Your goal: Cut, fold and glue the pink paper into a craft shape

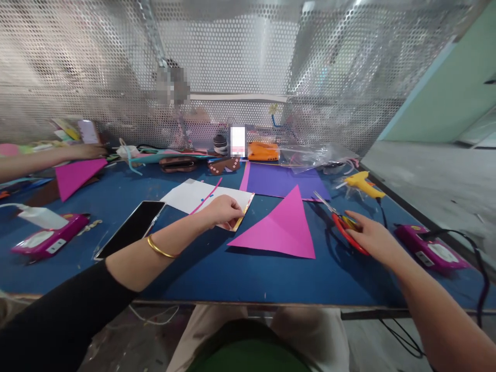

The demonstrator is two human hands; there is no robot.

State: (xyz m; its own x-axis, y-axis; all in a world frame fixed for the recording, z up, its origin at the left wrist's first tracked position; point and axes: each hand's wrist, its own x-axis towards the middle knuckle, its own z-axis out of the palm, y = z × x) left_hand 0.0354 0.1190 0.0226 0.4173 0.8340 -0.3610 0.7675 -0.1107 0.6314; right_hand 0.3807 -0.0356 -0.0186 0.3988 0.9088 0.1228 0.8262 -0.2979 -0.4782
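My left hand (223, 211) is closed in a pinch at the right end of a white sheet of paper (182, 195), beside a gold-coloured strip (241, 219) along its edge. A thin pink strip (208, 195) lies across the sheet with small blue bits by it. With my right hand (368, 235) I grip scissors (338, 222) by their red handles, the blades pointing up and to the left. Between my hands rests a pink paper triangle (284, 230). Behind it lies a purple sheet (284, 180) with a pink edge.
A phone (134, 227) lies left of the white sheet. Purple power strips (432, 250) sit at both sides. A yellow glue gun (362, 182) lies behind my right hand. At far left, another person's hand (87, 151) is near pink paper (77, 177). A perforated metal panel (228, 46) stands behind.
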